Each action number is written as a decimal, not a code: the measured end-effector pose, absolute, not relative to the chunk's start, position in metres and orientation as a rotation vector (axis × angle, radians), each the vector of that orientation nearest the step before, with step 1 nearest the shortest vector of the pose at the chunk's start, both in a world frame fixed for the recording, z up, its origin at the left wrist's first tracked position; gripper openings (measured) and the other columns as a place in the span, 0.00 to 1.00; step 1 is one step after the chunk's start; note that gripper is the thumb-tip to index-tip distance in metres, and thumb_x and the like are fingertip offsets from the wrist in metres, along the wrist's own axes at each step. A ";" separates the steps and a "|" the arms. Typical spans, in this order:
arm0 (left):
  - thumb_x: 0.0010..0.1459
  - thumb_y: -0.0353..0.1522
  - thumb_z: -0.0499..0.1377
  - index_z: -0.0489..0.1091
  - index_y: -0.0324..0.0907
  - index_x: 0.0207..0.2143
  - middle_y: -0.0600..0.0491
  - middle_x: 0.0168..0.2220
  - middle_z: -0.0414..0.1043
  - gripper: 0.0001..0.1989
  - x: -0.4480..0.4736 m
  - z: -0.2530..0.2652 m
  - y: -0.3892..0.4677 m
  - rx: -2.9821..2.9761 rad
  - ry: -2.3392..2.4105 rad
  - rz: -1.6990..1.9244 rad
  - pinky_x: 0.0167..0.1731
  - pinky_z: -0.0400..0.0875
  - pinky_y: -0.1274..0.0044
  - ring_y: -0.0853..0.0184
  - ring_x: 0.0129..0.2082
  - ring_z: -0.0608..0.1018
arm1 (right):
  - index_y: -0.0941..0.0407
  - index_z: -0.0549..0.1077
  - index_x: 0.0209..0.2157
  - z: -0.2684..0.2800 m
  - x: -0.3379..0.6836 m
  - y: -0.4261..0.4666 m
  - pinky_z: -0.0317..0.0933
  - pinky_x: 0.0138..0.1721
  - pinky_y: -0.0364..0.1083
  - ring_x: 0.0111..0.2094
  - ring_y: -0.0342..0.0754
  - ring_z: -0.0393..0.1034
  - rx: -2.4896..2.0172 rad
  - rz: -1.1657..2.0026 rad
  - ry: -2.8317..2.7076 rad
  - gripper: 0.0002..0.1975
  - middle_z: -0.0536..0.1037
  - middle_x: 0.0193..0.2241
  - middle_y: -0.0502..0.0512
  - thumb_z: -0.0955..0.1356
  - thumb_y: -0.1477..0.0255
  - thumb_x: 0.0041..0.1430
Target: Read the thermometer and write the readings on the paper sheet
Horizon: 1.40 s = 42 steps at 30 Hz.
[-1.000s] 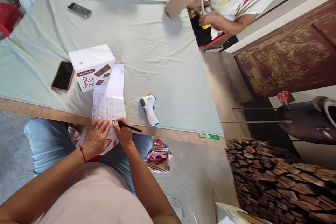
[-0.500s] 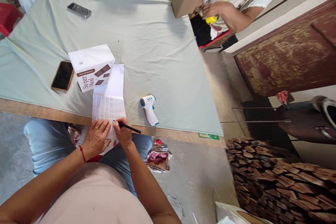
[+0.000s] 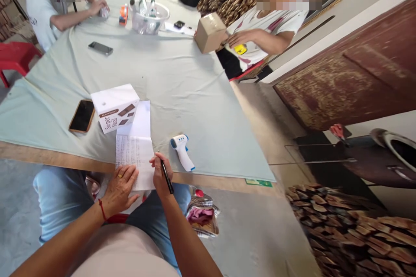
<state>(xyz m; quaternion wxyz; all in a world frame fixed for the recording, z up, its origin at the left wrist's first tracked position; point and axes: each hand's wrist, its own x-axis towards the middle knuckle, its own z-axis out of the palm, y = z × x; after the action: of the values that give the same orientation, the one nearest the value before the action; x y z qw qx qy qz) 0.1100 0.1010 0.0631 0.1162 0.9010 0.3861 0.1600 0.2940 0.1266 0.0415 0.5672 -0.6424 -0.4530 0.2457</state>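
A white sheet of paper [image 3: 143,156] with rows of handwriting reaches over the near table edge. My left hand [image 3: 121,186] lies flat on its lower left part, fingers stretched out, a ring on one finger. My right hand [image 3: 161,175] grips a black pen [image 3: 167,177] at the sheet's right edge; the pen's tip is up off the writing. Behind the sheet a white box [image 3: 117,110] printed with brown bars rests on the paper's far part. To the right of my right hand lies a white and blue infrared thermometer [image 3: 183,151].
A phone [image 3: 82,116] lies left of the box, another phone [image 3: 100,48] farther back. A plastic basket [image 3: 147,24] holds bottles near an orange object [image 3: 123,15]. At right a person [image 3: 260,37] handles a cardboard box [image 3: 210,33] and a yellow tape measure [image 3: 240,49]. Another person [image 3: 48,17] sits at left.
My right hand has moved right, from the written lines to the sheet's edge, and the pen has turned steeper. My left hand stays on the paper. The view has tilted up, showing more people.
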 end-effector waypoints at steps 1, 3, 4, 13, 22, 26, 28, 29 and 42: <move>0.59 0.40 0.64 0.61 0.34 0.64 0.35 0.63 0.67 0.35 0.108 0.062 0.102 2.640 1.113 0.509 0.62 0.66 0.55 0.47 0.62 0.69 | 0.54 0.73 0.44 0.043 0.297 0.135 0.68 0.41 0.48 0.34 0.47 0.73 -1.492 0.583 -1.088 0.15 0.79 0.32 0.51 0.62 0.60 0.68; 0.61 0.40 0.63 0.59 0.36 0.66 0.37 0.63 0.67 0.35 0.103 0.059 0.104 2.620 1.096 0.579 0.62 0.67 0.57 0.49 0.62 0.69 | 0.53 0.73 0.44 0.045 0.301 0.157 0.68 0.47 0.50 0.41 0.48 0.75 -1.458 0.576 -1.166 0.14 0.81 0.38 0.54 0.61 0.61 0.69; 0.62 0.40 0.62 0.57 0.37 0.67 0.38 0.63 0.67 0.35 0.100 0.057 0.107 2.605 1.106 0.610 0.62 0.67 0.58 0.50 0.63 0.69 | 0.53 0.72 0.45 0.045 0.303 0.170 0.67 0.51 0.51 0.44 0.49 0.75 -1.443 0.573 -1.217 0.13 0.81 0.41 0.56 0.61 0.62 0.69; 0.68 0.46 0.53 0.55 0.38 0.70 0.37 0.68 0.62 0.35 0.076 0.032 0.154 2.697 1.413 0.802 0.63 0.64 0.59 0.50 0.66 0.67 | 0.54 0.70 0.47 0.049 0.294 0.282 0.63 0.52 0.54 0.51 0.60 0.72 -1.891 0.480 -1.476 0.17 0.79 0.45 0.62 0.70 0.71 0.55; 0.65 0.45 0.55 0.66 0.39 0.66 0.40 0.68 0.64 0.31 0.080 0.006 0.206 2.819 1.638 0.517 0.63 0.64 0.57 0.49 0.67 0.68 | 0.55 0.70 0.50 0.072 0.284 0.358 0.56 0.55 0.49 0.58 0.57 0.67 -2.036 0.539 -1.438 0.17 0.76 0.52 0.63 0.69 0.72 0.59; 0.64 0.45 0.56 0.67 0.39 0.65 0.40 0.68 0.63 0.31 0.079 -0.003 0.215 2.861 1.666 0.447 0.62 0.64 0.53 0.47 0.66 0.69 | 0.54 0.71 0.48 0.078 0.276 0.373 0.55 0.56 0.48 0.58 0.55 0.67 -1.982 0.553 -1.442 0.17 0.78 0.49 0.60 0.69 0.77 0.56; 0.64 0.44 0.57 0.68 0.39 0.64 0.40 0.67 0.64 0.31 0.078 -0.006 0.217 2.892 1.665 0.448 0.61 0.65 0.53 0.47 0.66 0.70 | 0.54 0.72 0.47 0.079 0.274 0.378 0.55 0.56 0.47 0.58 0.54 0.67 -1.964 0.562 -1.440 0.18 0.78 0.49 0.59 0.69 0.79 0.55; 0.63 0.44 0.57 0.69 0.39 0.64 0.40 0.67 0.65 0.31 0.077 -0.007 0.217 2.906 1.665 0.455 0.60 0.66 0.53 0.47 0.65 0.70 | 0.55 0.72 0.48 0.080 0.273 0.381 0.55 0.55 0.47 0.57 0.54 0.67 -1.962 0.564 -1.430 0.18 0.78 0.49 0.59 0.68 0.81 0.54; 0.64 0.43 0.56 0.66 0.39 0.66 0.39 0.69 0.62 0.31 0.077 -0.004 0.218 2.868 1.677 0.403 0.61 0.65 0.51 0.46 0.67 0.67 | 0.56 0.70 0.49 0.084 0.263 0.410 0.61 0.47 0.48 0.53 0.56 0.72 -2.017 0.614 -1.170 0.18 0.78 0.48 0.63 0.66 0.81 0.57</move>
<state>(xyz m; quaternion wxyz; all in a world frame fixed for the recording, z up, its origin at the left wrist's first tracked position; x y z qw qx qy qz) 0.0772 0.2182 -0.0042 -0.1027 0.8524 0.4985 0.1199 0.2629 0.4098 0.0840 0.3570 -0.7815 -0.4530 0.2380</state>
